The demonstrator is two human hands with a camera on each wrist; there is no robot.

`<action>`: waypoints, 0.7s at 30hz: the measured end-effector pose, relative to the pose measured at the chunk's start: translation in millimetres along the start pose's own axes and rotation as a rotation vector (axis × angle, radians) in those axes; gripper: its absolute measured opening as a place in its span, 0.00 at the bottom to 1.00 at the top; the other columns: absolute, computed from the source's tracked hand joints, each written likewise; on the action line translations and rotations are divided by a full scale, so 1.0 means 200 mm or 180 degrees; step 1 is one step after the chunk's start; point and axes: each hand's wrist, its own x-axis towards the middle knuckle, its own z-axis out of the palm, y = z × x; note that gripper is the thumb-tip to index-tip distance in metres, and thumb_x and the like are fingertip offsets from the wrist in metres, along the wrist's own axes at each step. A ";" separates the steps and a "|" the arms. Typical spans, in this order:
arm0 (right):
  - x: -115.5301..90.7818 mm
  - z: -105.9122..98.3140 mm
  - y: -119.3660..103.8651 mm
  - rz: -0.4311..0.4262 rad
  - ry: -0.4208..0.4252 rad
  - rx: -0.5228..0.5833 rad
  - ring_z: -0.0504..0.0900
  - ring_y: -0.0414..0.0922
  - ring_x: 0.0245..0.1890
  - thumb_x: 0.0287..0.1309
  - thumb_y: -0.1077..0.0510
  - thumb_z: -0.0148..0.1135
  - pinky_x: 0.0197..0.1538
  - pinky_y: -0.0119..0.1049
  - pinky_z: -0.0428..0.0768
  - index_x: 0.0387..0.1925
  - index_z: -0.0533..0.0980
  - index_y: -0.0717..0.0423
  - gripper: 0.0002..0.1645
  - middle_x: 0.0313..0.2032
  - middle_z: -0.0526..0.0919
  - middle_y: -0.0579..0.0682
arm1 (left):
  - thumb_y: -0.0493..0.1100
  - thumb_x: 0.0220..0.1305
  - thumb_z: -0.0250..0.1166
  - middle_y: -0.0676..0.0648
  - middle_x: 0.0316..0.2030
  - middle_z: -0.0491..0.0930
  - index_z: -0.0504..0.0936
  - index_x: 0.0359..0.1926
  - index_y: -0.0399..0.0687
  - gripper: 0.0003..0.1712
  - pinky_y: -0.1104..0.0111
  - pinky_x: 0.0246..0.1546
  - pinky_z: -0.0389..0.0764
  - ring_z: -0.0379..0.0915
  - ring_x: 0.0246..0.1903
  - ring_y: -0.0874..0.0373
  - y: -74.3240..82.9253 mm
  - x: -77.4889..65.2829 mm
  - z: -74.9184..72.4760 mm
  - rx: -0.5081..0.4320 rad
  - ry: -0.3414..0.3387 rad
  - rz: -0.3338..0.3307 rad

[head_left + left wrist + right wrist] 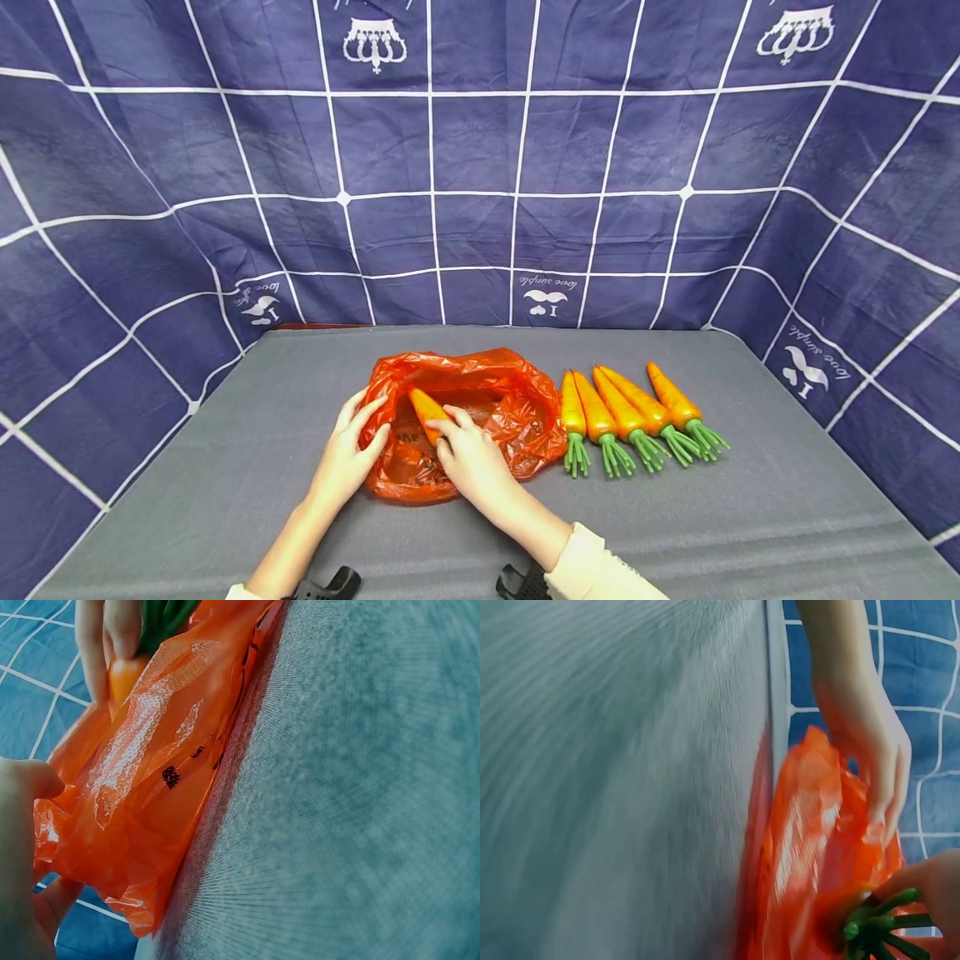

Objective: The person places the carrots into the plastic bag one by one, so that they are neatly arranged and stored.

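Note:
A red plastic bag lies with its mouth spread wide on the grey table. At its left rim, my left hand holds the thin plastic between thumb and fingers. My right hand reaches over the bag's near side and grips an orange carrot by its thick end. The carrot's tip points away from me, inside the bag opening. Green stems stick out beside the right fingers in the right wrist view; the head view hides them behind that hand.
To the right of the bag lies a row of several carrots, green stems towards me. The leftmost is close beside the bag. A blue cloth with white lines hangs behind and along both sides of the grey table.

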 end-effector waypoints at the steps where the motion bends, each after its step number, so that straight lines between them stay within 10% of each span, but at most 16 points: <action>1: 0.00 0.02 -0.01 -0.0010 0.0031 -0.0033 0.83 0.50 0.38 0.54 0.59 0.57 0.33 0.40 0.79 0.45 0.79 0.45 0.16 0.52 0.76 0.51 | 0.34 0.51 0.65 0.39 0.58 0.66 0.76 0.52 0.42 0.24 0.86 0.53 0.54 0.66 0.55 0.45 0.00 0.00 0.00 -0.0006 0.0000 0.0007; 21: 0.03 0.19 -0.17 0.0265 -0.0137 -0.0075 0.81 0.50 0.43 0.51 0.59 0.59 0.38 0.40 0.79 0.46 0.78 0.50 0.18 0.52 0.76 0.53 | 0.34 0.51 0.65 0.38 0.57 0.67 0.76 0.52 0.41 0.24 0.85 0.53 0.56 0.67 0.53 0.44 0.01 0.00 0.01 -0.0001 0.0005 0.0033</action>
